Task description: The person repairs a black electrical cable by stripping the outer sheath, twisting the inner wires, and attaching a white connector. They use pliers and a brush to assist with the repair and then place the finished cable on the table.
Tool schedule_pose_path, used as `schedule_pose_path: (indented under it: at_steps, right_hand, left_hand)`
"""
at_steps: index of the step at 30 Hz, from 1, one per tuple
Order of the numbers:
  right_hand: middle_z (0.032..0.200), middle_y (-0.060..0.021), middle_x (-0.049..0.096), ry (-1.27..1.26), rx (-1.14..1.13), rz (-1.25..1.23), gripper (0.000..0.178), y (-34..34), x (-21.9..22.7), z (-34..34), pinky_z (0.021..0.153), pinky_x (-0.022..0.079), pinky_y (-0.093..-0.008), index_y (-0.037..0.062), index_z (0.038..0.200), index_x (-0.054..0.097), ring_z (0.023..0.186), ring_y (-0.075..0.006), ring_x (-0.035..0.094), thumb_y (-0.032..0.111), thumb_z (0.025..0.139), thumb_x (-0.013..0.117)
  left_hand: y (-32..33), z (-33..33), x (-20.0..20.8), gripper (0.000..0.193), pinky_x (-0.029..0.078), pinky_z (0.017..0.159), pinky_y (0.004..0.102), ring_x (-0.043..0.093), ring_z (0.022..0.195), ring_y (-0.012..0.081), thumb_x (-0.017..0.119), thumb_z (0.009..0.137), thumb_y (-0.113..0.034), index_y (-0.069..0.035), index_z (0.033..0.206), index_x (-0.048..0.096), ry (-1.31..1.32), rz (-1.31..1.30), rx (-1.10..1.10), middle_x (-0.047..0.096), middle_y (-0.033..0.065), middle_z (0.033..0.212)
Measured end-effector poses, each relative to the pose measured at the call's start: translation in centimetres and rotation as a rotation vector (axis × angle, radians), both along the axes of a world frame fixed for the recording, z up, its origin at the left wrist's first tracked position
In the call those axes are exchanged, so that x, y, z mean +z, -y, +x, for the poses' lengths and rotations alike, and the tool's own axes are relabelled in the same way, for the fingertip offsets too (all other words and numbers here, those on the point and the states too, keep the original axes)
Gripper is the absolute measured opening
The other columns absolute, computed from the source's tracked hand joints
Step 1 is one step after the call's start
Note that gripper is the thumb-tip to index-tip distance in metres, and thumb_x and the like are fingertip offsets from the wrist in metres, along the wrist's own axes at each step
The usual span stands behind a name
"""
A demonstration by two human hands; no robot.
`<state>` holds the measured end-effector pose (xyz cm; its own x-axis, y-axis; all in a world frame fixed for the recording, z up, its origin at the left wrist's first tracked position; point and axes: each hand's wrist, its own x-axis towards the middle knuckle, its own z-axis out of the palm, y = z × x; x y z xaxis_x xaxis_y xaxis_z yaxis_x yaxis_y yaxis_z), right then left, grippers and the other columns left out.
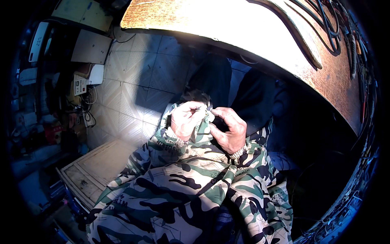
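My left hand is closed in a pinch above my lap, thumb and fingertips together. Opposite it, my right hand is curled, its fingertips almost meeting the left ones. Between the two sets of fingertips is a small pale, yellowish thing, washed out by bright light and too small to name. Just below it bunches the green, black and cream camouflage cloth of my garment. Both sleeves, in the same pattern, end in gathered cuffs at the wrists.
A brightly lit wooden workbench spans the front and right. On it lie a long curved dark-edged piece and black cables. Left stand a low wooden cabinet and a white device with wires. The floor is tiled.
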<state>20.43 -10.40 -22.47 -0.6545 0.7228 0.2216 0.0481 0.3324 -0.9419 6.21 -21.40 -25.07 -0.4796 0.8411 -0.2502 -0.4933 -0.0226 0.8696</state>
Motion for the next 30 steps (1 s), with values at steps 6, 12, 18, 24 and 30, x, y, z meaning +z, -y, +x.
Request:
schedule_pose_path:
  at_steps: [6,12,18,24,30]
  right_hand:
    - [0.1,-0.0069,0.069,-0.161,-0.018,-0.586,0.03,0.4,-1.6,0.3,0.076,0.054,-0.0236,-0.0018,0.109,0.069,0.086,-0.0098,0.066,-0.004,0.08,0.077]
    - [0.098,-0.0076,0.067,-0.133,-0.015,-0.615,0.032,0.3,-1.3,0.5,0.078,0.054,-0.0244,-0.0038,0.11,0.068,0.087,-0.0113,0.066,-0.006,0.079,0.076]
    - [0.097,-0.0117,0.067,-0.078,0.001,-0.263,0.032,0.2,-2.1,0.3,0.079,0.054,-0.029,-0.0002,0.107,0.07,0.088,-0.0198,0.068,-0.004,0.075,0.073]
    - [0.096,-0.0148,0.067,-0.035,0.017,-0.052,0.029,0.0,-1.1,-0.1,0.08,0.055,-0.0334,0.0006,0.102,0.07,0.088,-0.0299,0.069,-0.005,0.073,0.072]
    - [0.094,-0.0145,0.068,-0.047,0.099,-0.26,0.032,-0.3,-1.8,0.5,0.08,0.055,-0.0319,-0.0001,0.104,0.072,0.088,-0.0273,0.069,-0.006,0.072,0.071]
  left_hand:
    - [-0.2,-0.9,0.4,0.024,0.054,0.084,0.028,0.067,0.093,0.0159,0.055,0.101,-0.008,0.006,0.12,0.06,0.185,0.019,-0.022,0.069,0.0137,0.106]
    - [0.2,-1.4,0.1,0.033,0.05,0.095,0.0314,0.064,0.107,0.0183,0.058,0.1,-0.008,0.006,0.13,0.053,-0.061,0.151,-0.163,0.065,0.0143,0.118]
    - [-0.4,-0.5,1.4,0.043,0.049,0.091,0.0272,0.061,0.103,0.0149,0.067,0.091,0.001,0.007,0.131,0.051,-0.021,0.032,-0.219,0.064,0.0128,0.112]
    - [-0.5,-0.4,0.6,0.036,0.051,0.087,0.0262,0.062,0.099,0.0132,0.073,0.088,0.001,0.007,0.12,0.058,-0.144,-0.083,-0.254,0.066,0.011,0.107]
    - [-0.5,-1.5,1.2,0.029,0.056,0.083,0.0264,0.067,0.095,0.0143,0.072,0.086,0.006,0.009,0.114,0.064,-0.121,-0.181,-0.312,0.071,0.0162,0.106]
